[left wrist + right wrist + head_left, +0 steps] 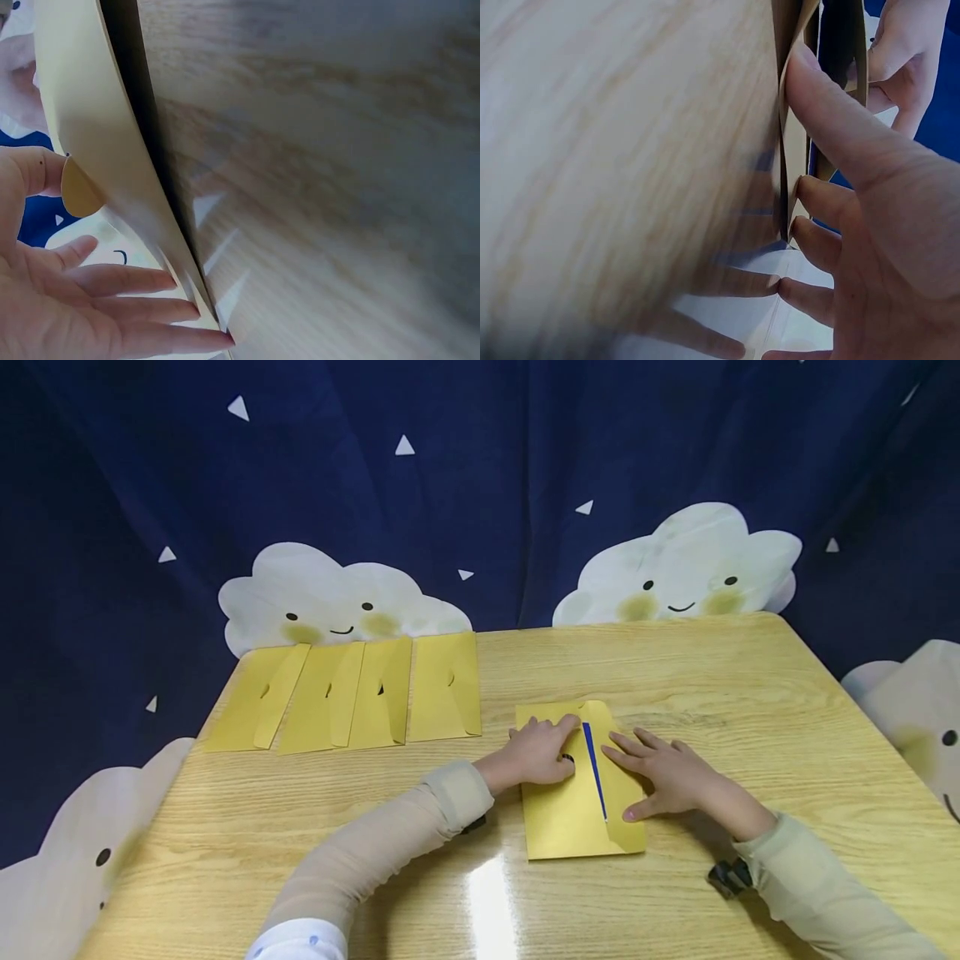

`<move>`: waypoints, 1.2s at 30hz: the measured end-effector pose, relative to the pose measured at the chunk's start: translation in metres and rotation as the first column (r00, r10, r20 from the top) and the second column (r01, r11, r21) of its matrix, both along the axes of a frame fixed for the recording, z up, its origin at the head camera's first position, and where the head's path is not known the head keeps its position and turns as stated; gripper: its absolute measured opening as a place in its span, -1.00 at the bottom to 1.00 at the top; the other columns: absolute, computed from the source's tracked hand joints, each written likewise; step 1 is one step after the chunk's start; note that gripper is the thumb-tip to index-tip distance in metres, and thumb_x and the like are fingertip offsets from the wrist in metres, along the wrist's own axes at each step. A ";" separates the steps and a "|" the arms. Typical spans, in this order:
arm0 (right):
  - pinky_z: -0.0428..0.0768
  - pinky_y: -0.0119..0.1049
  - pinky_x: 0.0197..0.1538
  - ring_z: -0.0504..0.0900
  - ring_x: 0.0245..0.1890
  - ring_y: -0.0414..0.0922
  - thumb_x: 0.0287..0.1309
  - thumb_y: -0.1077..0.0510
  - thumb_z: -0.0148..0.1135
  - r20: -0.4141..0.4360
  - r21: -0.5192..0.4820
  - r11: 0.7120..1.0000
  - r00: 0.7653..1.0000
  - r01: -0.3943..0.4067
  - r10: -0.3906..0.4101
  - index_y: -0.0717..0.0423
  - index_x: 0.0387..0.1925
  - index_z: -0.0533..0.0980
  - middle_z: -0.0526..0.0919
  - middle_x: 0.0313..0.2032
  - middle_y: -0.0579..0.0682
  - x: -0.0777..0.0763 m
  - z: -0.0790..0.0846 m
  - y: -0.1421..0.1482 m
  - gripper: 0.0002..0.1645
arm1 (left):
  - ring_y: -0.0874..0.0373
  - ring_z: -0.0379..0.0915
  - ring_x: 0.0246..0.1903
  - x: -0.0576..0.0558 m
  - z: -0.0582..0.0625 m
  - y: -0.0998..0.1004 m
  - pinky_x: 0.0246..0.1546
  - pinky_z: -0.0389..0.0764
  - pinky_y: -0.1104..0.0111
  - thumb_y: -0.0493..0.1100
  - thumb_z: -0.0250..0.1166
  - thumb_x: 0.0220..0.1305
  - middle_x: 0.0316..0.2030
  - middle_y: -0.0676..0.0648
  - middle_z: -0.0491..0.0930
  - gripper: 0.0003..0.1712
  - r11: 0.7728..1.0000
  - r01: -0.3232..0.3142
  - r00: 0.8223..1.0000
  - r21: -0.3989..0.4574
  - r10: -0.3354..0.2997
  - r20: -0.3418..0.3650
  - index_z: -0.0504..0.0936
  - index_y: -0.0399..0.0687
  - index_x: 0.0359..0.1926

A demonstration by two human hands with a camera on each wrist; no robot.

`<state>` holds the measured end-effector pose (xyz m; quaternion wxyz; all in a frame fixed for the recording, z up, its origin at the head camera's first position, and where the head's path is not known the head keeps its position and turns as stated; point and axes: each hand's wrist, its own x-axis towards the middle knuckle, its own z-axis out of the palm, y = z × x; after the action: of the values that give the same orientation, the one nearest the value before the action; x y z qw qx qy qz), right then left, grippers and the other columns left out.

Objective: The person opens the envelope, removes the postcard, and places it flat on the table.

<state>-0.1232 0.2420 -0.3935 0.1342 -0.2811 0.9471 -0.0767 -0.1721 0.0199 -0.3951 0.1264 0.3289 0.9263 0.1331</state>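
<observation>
A yellow paper envelope (562,827) lies on the table, its flap (622,789) along the right side. A narrow blue strip (595,768) shows in the gap beside the flap. My left hand (536,756) rests over the envelope's left half, thumb at the dark slot and index finger near the top of the gap. In the left wrist view its thumb touches a rounded paper tab (81,187), while the other fingers stretch out fairly straight. Spread fingers of my right hand (663,777) touch the flap; the right wrist view has its thumb (832,112) against the paper edge.
Several more yellow envelopes stand in a row at the table's back left, the nearest one being the rightmost envelope (446,685). Behind the wooden table (720,693) hangs a dark blue curtain (487,468) with clouds and white triangles.
</observation>
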 end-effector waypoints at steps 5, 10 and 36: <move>0.12 0.41 -0.01 0.01 0.27 0.31 -0.25 -0.48 0.17 0.002 0.004 1.000 1.000 0.002 -0.002 0.07 0.33 0.18 0.11 0.33 0.14 -0.001 0.000 0.001 0.16 | -0.11 0.42 -0.04 -0.002 0.002 -0.001 -0.27 0.43 -0.15 -0.10 0.06 0.18 -0.16 -0.18 0.57 -0.31 0.998 0.065 0.998 -0.010 -0.064 0.013 0.12 0.16 0.35; 0.12 0.41 -0.01 0.01 0.27 0.30 -0.25 -0.50 0.16 0.009 0.009 1.000 1.000 0.004 -0.004 0.05 0.33 0.17 0.10 0.33 0.13 -0.001 -0.002 0.002 0.17 | -0.05 0.42 0.00 -0.005 0.000 0.000 0.02 0.31 -0.09 -0.11 0.00 0.24 -0.15 -0.16 0.58 -0.40 0.991 0.129 0.992 -0.030 -0.128 0.013 0.21 0.20 0.33; 0.13 0.41 -0.02 0.02 0.27 0.28 -0.28 -0.53 0.13 -0.001 0.009 1.000 1.000 0.009 -0.009 0.03 0.33 0.19 0.10 0.34 0.09 -0.001 -0.005 0.003 0.17 | -0.08 0.50 -0.28 0.006 0.005 0.019 -0.26 0.37 -0.25 0.48 -0.05 0.07 -0.39 -0.03 0.55 -0.35 0.987 -0.006 0.997 -0.161 -0.007 -0.079 0.30 0.19 0.00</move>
<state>-0.1243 0.2446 -0.3985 0.1346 -0.2764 0.9488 -0.0727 -0.1660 0.0389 -0.3902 0.1159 0.3227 0.9383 0.0445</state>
